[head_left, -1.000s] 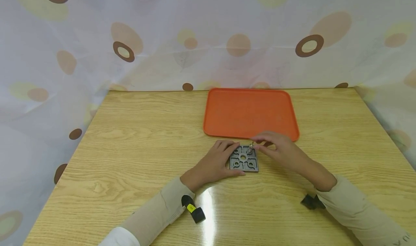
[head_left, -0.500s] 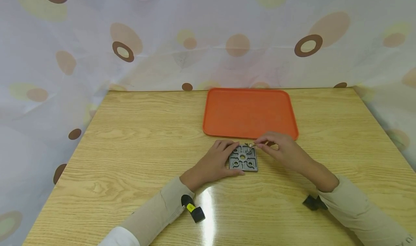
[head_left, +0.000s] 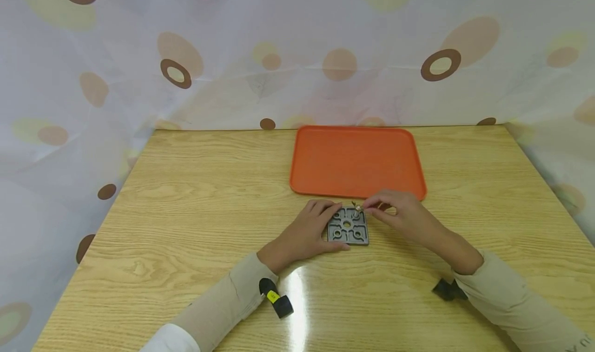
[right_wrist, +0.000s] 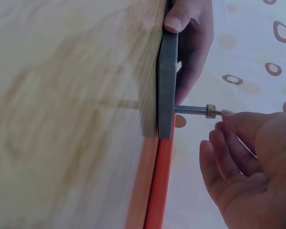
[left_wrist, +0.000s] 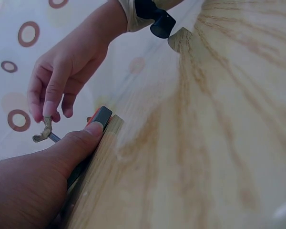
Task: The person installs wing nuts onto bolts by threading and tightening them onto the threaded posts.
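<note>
Pinching the wing nut (left_wrist: 46, 130) by a wing, the right hand (head_left: 404, 213) holds aptly. The left hand (head_left: 304, 233) grips the probably heavy, rigid metal plate (head_left: 341, 225) edgewise.

A person's left fingers (head_left: 329, 212) hide a corner of a metal plate (head_left: 347, 234); the right sleeve (head_left: 516, 303) runs out of frame.

Way in: along the table (head_left: 372, 305) between my sleeves (head_left: 223, 300), up to the grey plate's (head_left: 347, 225) near right corner. My left hand (head_left: 304, 233) blocks its left side; the upright bolt (right_wrist: 193, 110) and my right hand (head_left: 402, 215), its far right corner. Beyond: narrow strip, then orange tray (head_left: 358, 161).
</note>
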Motion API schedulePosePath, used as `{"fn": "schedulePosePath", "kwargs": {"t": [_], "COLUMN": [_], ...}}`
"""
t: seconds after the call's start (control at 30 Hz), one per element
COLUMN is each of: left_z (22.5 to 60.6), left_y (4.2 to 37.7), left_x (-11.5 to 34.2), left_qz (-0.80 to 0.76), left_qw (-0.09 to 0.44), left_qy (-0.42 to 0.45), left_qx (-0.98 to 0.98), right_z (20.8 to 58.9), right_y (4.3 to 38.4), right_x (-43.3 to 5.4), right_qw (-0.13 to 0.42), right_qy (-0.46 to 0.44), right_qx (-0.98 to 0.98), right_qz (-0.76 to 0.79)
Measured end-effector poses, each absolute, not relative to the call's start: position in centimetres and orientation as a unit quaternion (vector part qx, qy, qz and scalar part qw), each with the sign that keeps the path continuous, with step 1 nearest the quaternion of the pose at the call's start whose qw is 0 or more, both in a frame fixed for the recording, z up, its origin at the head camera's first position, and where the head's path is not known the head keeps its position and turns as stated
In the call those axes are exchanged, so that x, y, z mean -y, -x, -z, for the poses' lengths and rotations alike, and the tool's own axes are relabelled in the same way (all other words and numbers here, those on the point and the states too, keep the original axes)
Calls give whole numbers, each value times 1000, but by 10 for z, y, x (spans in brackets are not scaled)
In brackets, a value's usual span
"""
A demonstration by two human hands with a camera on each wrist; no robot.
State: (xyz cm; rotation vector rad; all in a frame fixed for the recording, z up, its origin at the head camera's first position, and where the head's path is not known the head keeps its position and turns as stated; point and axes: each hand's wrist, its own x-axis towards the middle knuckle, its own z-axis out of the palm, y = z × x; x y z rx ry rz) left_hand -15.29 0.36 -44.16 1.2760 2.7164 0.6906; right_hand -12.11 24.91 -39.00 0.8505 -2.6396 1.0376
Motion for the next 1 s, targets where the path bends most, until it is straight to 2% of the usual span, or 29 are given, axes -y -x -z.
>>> {"fn": "schedulePosePath", "kwargs": {"t": [0.3,1.0], "left_z": [442,442], "left_y": [153,153], "left_x": [-3,-4], "left_qz": [-227,-222], "left_qw": [33,33], "left_qy": [-417,-417], "left_qx": [-879,-881], "right_z": [390,392], "right_y": [122,124], "right_x": [-246,-242], "right_qw": [66,51], "right_qy": [-276,-270], "right_qx": [887,886], "right_qz": [-364,-373]}}
